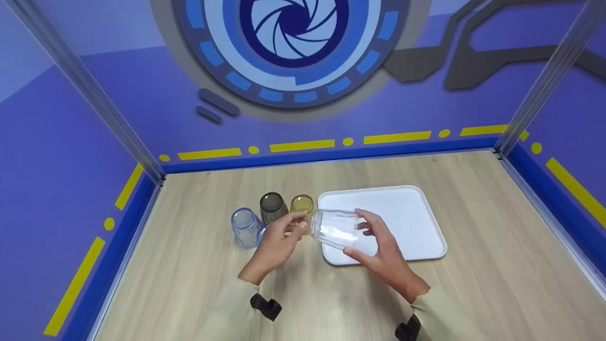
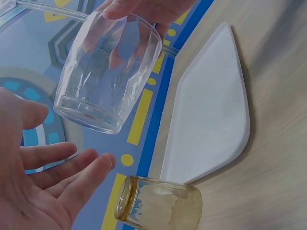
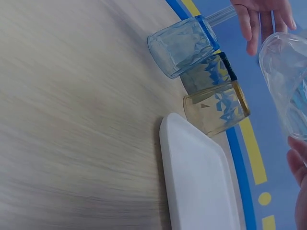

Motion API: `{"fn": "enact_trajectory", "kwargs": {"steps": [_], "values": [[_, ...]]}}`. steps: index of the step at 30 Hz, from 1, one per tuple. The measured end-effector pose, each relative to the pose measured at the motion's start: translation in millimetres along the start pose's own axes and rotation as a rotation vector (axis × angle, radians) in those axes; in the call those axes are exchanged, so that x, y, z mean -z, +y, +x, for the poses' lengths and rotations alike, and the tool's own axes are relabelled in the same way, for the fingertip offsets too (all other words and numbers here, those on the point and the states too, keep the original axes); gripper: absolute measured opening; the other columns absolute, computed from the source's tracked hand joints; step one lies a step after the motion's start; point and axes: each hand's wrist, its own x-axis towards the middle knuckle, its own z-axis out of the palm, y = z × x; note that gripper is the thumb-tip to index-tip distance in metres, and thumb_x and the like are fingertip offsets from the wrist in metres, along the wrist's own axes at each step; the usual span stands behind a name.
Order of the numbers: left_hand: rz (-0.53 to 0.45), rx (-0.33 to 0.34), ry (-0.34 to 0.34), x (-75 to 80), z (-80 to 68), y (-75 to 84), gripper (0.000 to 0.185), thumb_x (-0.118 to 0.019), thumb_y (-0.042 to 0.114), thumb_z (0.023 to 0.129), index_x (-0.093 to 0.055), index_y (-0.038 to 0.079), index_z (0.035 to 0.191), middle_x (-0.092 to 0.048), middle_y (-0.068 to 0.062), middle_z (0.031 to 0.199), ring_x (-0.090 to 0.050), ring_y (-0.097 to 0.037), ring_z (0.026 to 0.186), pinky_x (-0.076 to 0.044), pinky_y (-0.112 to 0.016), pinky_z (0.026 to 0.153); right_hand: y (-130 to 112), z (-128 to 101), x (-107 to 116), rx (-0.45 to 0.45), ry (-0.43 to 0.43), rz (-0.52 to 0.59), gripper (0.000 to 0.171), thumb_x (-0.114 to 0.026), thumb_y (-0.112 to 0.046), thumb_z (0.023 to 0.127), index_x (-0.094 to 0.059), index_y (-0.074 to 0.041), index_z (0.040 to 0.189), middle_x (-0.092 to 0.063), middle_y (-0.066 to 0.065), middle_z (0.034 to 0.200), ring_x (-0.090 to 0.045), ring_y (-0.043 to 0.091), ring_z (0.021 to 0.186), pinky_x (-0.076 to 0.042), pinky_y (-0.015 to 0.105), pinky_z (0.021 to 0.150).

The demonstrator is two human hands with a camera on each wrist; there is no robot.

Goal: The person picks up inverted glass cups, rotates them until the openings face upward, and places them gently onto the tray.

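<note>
My right hand [image 1: 384, 253] grips a clear faceted glass [image 1: 335, 228] by its open-mouth end, thumb on the near side and fingers on the far side. The glass is held tilted on its side above the left part of a white tray [image 1: 402, 222], its thick base toward my left hand [image 1: 277, 244]. In the left wrist view a gap shows between that base and the left fingers [image 2: 91, 177], which are spread and relaxed with nothing in them. Beyond the left hand an amber glass [image 1: 302, 202], a dark grey glass [image 1: 273, 207] and a blue glass [image 1: 245, 228] stand upside down.
The tray lies flat on the wood-grain table [image 1: 331, 303], right beside the amber glass. A blue-purple printed wall [image 1: 307, 128] closes off the back, and side panels joined by metal posts [image 1: 544, 85] stand left and right.
</note>
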Motion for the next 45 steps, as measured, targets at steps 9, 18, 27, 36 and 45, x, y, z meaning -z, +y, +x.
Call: {"fn": "enact_trajectory", "kwargs": {"steps": [9, 18, 27, 36, 45], "values": [[0.041, -0.041, 0.070, 3.9, -3.7, -5.0, 0.032, -0.053, 0.029, 0.100, -0.059, 0.014, 0.127, -0.064, -0.007, 0.121, -0.064, -0.020, 0.108, -0.056, -0.036, 0.088, -0.8, 6.7, 4.8, -0.025, -0.008, -0.070, 0.081, -0.083, -0.035, 0.075, -0.041, -0.027, 0.144, -0.047, -0.007, 0.139, -0.057, 0.017, 0.110, -0.049, 0.033, 0.090], [0.051, -0.073, 0.113, 11.3, -9.8, -17.0, 0.028, -0.054, 0.025, 0.099, -0.060, 0.015, 0.124, -0.065, -0.007, 0.118, -0.065, -0.020, 0.106, -0.057, -0.034, 0.088, 0.7, 13.1, 9.1, -0.073, -0.026, -0.147, 0.078, -0.083, -0.041, 0.073, -0.045, -0.030, 0.141, -0.045, -0.007, 0.139, -0.053, 0.013, 0.112, -0.050, 0.044, 0.093], [0.036, -0.071, 0.160, 19.7, -16.8, -27.3, 0.026, -0.058, 0.018, 0.097, -0.060, 0.013, 0.122, -0.064, -0.007, 0.115, -0.064, -0.021, 0.107, -0.056, -0.036, 0.090, 0.2, 20.4, 9.2, -0.092, -0.058, -0.197, 0.077, -0.083, -0.043, 0.073, -0.048, -0.027, 0.141, -0.046, -0.001, 0.138, -0.049, 0.019, 0.125, -0.045, 0.047, 0.104], [0.071, -0.100, 0.179, 25.3, -19.2, -32.3, 0.026, -0.058, 0.013, 0.096, -0.059, 0.010, 0.121, -0.063, -0.007, 0.113, -0.062, -0.024, 0.108, -0.054, -0.040, 0.095, -0.5, 28.6, 9.3, -0.155, -0.131, -0.275, 0.076, -0.081, -0.044, 0.075, -0.046, -0.030, 0.142, -0.045, 0.004, 0.138, -0.047, 0.025, 0.127, -0.044, 0.051, 0.105], [0.217, -0.020, 0.187, 29.1, -30.3, -39.4, 0.032, -0.063, 0.021, 0.093, -0.058, 0.017, 0.125, -0.061, -0.002, 0.123, -0.057, -0.024, 0.120, -0.047, -0.045, 0.104, 1.1, 34.9, 5.5, -0.164, -0.130, -0.349, 0.076, -0.081, -0.043, 0.076, -0.045, -0.031, 0.142, -0.045, 0.007, 0.137, -0.048, 0.028, 0.125, -0.044, 0.052, 0.104]]}}
